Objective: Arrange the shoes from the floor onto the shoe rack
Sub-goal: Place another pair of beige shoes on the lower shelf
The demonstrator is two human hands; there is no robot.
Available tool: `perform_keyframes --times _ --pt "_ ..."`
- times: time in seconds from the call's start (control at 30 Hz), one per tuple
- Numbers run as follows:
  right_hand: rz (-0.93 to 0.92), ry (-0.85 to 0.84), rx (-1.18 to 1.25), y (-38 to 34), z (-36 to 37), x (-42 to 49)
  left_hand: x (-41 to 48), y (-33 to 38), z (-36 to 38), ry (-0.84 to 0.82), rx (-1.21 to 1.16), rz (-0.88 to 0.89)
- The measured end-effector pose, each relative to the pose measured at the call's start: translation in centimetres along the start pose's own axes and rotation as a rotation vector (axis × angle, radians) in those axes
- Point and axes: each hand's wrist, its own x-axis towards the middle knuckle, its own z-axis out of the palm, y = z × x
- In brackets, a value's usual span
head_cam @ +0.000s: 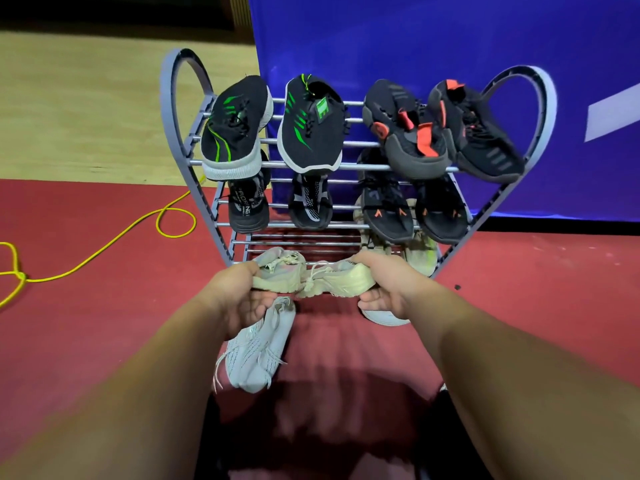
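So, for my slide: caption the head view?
Left hand and right hand hold cream lace-up sneakers before a grey heart-sided shoe rack.

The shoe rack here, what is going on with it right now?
A person is putting shoes on the grey shoe rack. The left hand grips one cream sneaker and the right hand grips the other cream sneaker, both at the front of the bottom shelf. The top and middle shelves already hold dark shoes. A light grey sneaker lies on the red floor below the left hand, and a white shoe is partly hidden under the right hand.
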Motion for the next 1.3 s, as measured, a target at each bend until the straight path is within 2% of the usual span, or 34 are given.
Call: perform_keyframes --times 0.33,0.73,1.13,1.3 --pt "0.048 0.026 0.199 1.0 1.6 3.7 1.3 1.4 -1.9 -0.056 -0.054 -0.019" --pt "-0.008 0.157 0.454 2.1 5.3 8.6 6.0 0.9 -2.8 -0.112 -0.177 -0.117" --pt "-0.027 0.052 0.426 4.3 7.6 13.5 10.2 -0.1 -1.6 -0.108 -0.371 -0.089" --pt "-0.038 0.038 0.532 3.5 8.4 14.7 11.2 -0.4 -1.9 -0.074 -0.418 -0.056"
